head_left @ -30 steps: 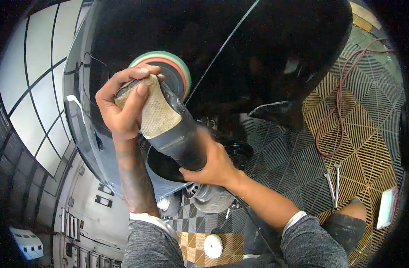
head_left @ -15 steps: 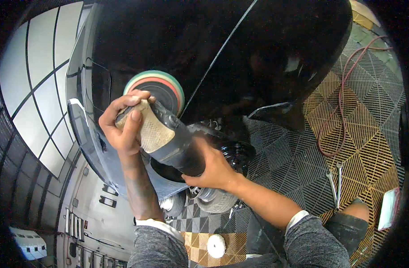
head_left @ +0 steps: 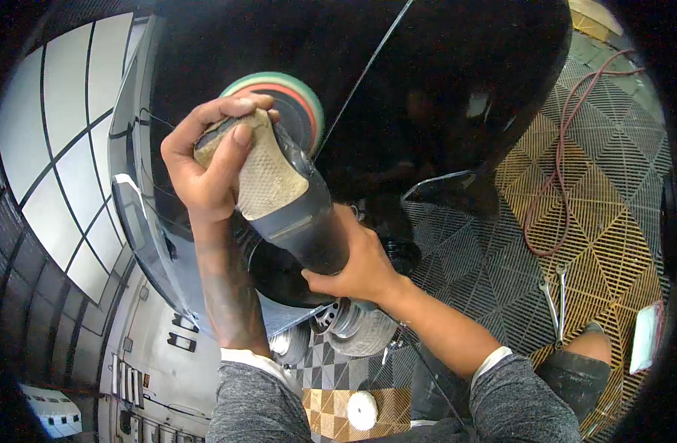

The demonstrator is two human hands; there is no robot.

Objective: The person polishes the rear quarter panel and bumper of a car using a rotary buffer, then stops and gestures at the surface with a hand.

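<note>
Both of my hands grip a black polisher [head_left: 298,229] with a worn, light textured patch on its head. My left hand [head_left: 205,155] is closed over the head end, thumb on top. Around the rear of the body wraps my right hand [head_left: 364,258]. The round foam pad [head_left: 318,111], with green and orange layers, lies against a glossy black car panel [head_left: 442,88]; my left fingers and the head partly hide it. A thin pale seam line crosses the panel just right of the pad.
Wheels [head_left: 368,331] sit below the panel. On the tiled floor [head_left: 464,258] are two wrenches [head_left: 561,295], a red hose [head_left: 558,170], a white round pad [head_left: 363,410] and a pale packet [head_left: 644,340]. A cord [head_left: 434,369] runs downward near my right forearm.
The polisher and both hands have moved up in the view and slightly right, the pad sliding further up the black panel. My grip looks the same.
</note>
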